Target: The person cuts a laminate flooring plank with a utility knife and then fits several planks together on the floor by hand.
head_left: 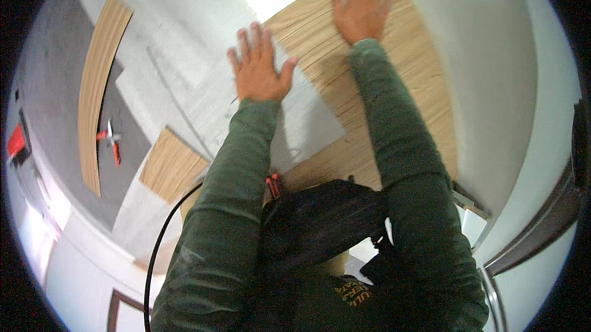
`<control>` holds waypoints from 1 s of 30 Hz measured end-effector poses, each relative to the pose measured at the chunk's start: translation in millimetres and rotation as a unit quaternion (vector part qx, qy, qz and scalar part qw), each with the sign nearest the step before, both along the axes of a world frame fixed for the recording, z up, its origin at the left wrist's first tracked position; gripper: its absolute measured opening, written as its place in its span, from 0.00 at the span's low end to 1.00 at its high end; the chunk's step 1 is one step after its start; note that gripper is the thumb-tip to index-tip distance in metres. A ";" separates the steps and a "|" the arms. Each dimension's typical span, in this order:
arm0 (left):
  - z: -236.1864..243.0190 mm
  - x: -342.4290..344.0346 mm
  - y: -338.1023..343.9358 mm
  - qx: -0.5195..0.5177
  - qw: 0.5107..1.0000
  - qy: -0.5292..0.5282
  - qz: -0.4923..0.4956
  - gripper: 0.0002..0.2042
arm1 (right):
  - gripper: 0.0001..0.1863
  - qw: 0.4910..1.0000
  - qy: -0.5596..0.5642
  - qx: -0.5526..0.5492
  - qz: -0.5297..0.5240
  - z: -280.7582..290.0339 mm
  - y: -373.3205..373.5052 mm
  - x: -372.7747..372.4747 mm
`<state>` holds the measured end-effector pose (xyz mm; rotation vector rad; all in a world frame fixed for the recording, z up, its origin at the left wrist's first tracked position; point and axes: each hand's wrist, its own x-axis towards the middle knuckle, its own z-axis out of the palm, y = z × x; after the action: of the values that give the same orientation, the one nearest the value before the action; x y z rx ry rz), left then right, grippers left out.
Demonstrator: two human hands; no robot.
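Note:
My left hand (pixel 260 70) lies flat on a pale whitish sheet (pixel 323 122), fingers spread, near its border with wood-grain boards (pixel 415 95). My right hand (pixel 360 8) is flat and spread on the wood-grain surface near its far end, holding nothing. Both forearms are in dark green sleeves. A small red-handled tool (pixel 273 185) lies below my left hand, beside the dark fabric at my body; its type is unclear.
At the left lie a long wood-grain strip (pixel 95 92), a red-handled cutting tool (pixel 112 141), a square offcut (pixel 171 166) and a black cable (pixel 160 239). A red-and-black object (pixel 17 138) is at the far left. A pale wall (pixel 492 73) runs along the right.

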<state>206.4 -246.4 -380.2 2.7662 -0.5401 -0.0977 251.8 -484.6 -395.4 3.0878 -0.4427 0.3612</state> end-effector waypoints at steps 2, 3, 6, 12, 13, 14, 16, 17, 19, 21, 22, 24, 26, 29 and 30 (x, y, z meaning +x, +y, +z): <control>2.5 -0.9 4.5 0.017 1.000 0.004 0.007 0.40 | 0.33 0.999 0.009 0.032 -0.010 0.4 12.3 0.9; 2.2 -1.6 2.5 0.018 1.000 0.005 0.006 0.40 | 0.33 0.999 0.008 0.037 -0.019 -0.9 13.2 -1.8; 5.3 -1.6 -1.7 0.025 1.000 0.000 0.002 0.41 | 0.33 0.998 0.007 0.050 -0.028 3.3 12.5 -4.6; 1.3 -1.5 1.1 0.036 0.999 0.003 0.018 0.33 | 0.32 0.995 -0.005 0.089 -0.033 4.0 10.9 -3.2; -0.7 -2.7 1.0 0.035 0.999 0.005 0.034 0.32 | 0.31 0.995 0.000 0.097 -0.030 2.0 12.6 -4.3; -2.7 -3.2 0.4 0.035 0.998 0.006 0.053 0.31 | 0.31 0.996 -0.004 0.083 -0.036 1.0 10.5 -3.7; -6.1 -4.9 0.0 0.028 0.998 -0.005 0.054 0.31 | 0.30 0.996 -0.007 0.073 -0.044 -3.6 9.3 -5.3; -4.5 -2.4 4.2 0.029 0.998 -0.016 0.059 0.30 | 0.30 0.996 -0.010 0.081 -0.040 -2.5 14.5 -1.9; -5.8 -2.9 1.5 0.017 0.998 -0.012 0.058 0.30 | 0.30 0.996 -0.010 0.073 -0.042 0.6 7.2 -3.4; -6.2 -3.3 0.4 0.007 0.998 -0.011 0.056 0.30 | 0.31 0.997 -0.029 0.064 -0.024 5.8 6.9 -6.2; -6.3 -3.6 1.5 0.005 0.998 -0.011 0.055 0.30 | 0.32 0.997 -0.039 0.058 -0.016 8.9 10.1 -5.5; -6.3 -4.0 4.3 0.010 0.998 -0.017 0.052 0.29 | 0.31 0.994 0.022 0.103 -0.042 19.9 17.3 -2.6; -6.5 -3.8 7.9 0.021 0.998 -0.020 0.051 0.29 | 0.31 0.991 0.043 0.119 -0.051 26.9 24.9 -0.8; -7.5 -3.8 2.3 0.023 0.998 -0.026 0.044 0.29 | 0.30 0.994 0.015 0.100 -0.044 25.3 19.9 -4.8; -8.1 -3.6 2.1 0.025 0.998 -0.030 0.041 0.29 | 0.30 0.994 0.003 0.105 -0.041 23.1 19.0 -4.4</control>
<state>202.8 -244.3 -388.3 2.8437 -0.4437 -0.0101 247.4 -465.6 -372.3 3.2570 -0.6452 0.3221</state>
